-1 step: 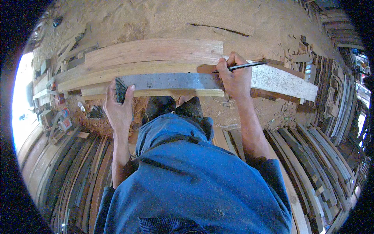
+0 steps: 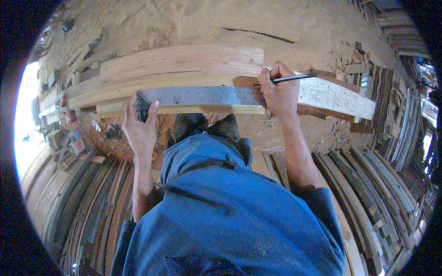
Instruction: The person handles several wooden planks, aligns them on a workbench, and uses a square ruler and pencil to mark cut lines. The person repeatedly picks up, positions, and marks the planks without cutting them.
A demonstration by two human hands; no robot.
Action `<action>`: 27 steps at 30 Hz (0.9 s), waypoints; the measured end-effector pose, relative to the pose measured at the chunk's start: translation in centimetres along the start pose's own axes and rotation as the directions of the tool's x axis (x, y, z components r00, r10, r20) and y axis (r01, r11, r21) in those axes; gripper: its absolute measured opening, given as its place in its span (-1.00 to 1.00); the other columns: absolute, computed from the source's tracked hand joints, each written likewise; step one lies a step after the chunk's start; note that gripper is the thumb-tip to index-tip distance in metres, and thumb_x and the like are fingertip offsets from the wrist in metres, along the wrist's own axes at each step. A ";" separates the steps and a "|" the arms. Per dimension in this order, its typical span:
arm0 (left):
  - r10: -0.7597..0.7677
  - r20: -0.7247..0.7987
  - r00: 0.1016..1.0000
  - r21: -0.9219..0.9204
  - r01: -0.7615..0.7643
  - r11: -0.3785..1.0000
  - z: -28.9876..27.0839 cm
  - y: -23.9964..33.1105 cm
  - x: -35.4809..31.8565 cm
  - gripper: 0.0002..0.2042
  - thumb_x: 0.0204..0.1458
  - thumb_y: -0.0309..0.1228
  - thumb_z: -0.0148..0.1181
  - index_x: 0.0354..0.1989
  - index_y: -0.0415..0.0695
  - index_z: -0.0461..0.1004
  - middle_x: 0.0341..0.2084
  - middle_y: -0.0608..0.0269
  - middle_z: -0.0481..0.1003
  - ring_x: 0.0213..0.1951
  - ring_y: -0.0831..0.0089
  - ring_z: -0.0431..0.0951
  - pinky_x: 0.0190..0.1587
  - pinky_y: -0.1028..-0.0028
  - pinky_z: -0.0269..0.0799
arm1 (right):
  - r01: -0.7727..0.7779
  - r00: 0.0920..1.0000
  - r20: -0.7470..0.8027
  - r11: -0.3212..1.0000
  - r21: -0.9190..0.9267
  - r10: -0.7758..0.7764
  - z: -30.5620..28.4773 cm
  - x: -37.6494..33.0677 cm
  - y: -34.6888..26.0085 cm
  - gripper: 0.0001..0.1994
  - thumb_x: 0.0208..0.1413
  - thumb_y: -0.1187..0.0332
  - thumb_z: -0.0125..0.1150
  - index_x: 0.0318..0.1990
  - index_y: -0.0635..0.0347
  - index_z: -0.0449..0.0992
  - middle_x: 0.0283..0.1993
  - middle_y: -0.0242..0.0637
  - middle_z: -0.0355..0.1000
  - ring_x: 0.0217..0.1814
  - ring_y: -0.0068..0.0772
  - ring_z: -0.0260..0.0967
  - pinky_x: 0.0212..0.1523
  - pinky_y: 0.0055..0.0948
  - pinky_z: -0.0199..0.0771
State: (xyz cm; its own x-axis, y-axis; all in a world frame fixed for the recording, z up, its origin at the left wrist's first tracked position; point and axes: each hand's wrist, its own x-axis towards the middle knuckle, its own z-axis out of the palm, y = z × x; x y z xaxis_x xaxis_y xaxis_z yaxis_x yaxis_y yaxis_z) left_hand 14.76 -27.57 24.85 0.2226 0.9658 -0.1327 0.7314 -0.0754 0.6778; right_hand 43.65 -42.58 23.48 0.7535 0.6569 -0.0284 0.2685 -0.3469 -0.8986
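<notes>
Under right hand: matt grey metal square blade, scuffed; pale raw wood planks beyond; glossy dark pencil.

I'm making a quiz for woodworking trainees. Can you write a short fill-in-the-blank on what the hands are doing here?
1. The right hand holds a ____ with its tip at the ruler's upper edge.
2. The left hand grips the dark ____ end of the metal ruler.
3. The ruler lies flat across stacked wooden ____.

Missing words: pencil; left; planks
</notes>
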 end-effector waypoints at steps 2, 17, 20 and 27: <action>0.080 -0.013 0.997 0.054 -0.079 0.995 0.0 0.4 0.0 -0.45 0.05 -0.28 0.38 0.15 -0.34 0.39 -0.14 -0.01 0.59 -0.18 0.34 0.60 -0.09 0.37 0.53 | -0.038 0.999 -0.024 0.999 0.005 0.038 -0.3 0.1 -0.1 -0.69 0.02 0.44 0.28 -0.61 0.20 0.23 -0.70 -0.31 0.14 -0.64 -0.47 0.02 -0.62 -0.33 0.11; -0.021 0.024 0.999 0.014 0.021 1.000 -0.4 1.5 -0.3 -0.44 0.05 -0.30 0.38 0.19 -0.32 0.38 -0.01 -0.03 0.56 0.01 0.37 0.54 0.10 0.39 0.40 | 0.090 0.995 0.051 0.985 -0.149 -0.083 -0.7 0.3 -0.4 -0.67 -0.02 0.42 0.30 -0.62 0.22 0.21 -0.70 -0.26 0.16 -0.65 -0.45 0.05 -0.62 -0.31 0.13; -0.027 0.024 0.999 0.004 0.026 1.000 -0.4 1.5 -0.3 -0.43 0.06 -0.29 0.38 0.19 -0.33 0.37 0.00 -0.05 0.55 0.03 0.36 0.54 0.11 0.38 0.40 | 0.100 0.995 0.044 0.983 -0.155 -0.095 -0.7 0.3 -0.5 -0.67 -0.02 0.42 0.30 -0.62 0.22 0.21 -0.70 -0.26 0.16 -0.65 -0.45 0.06 -0.62 -0.31 0.13; -0.035 0.026 0.999 0.010 0.035 0.999 -0.5 1.8 -0.4 -0.43 0.05 -0.30 0.38 0.19 -0.35 0.37 0.00 -0.05 0.54 0.02 0.36 0.53 0.12 0.39 0.38 | 0.086 0.996 0.050 0.985 -0.148 -0.080 -0.6 0.3 -0.3 -0.67 -0.03 0.42 0.30 -0.62 0.21 0.22 -0.70 -0.25 0.16 -0.66 -0.43 0.07 -0.62 -0.30 0.14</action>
State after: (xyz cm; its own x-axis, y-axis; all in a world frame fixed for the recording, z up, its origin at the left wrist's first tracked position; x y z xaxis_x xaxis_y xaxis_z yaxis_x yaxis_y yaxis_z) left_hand 15.64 -27.94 26.46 0.2130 0.9613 -0.1749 0.7455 -0.0441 0.6651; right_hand 44.16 -42.72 24.01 0.6986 0.7152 0.0215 0.4183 -0.3838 -0.8232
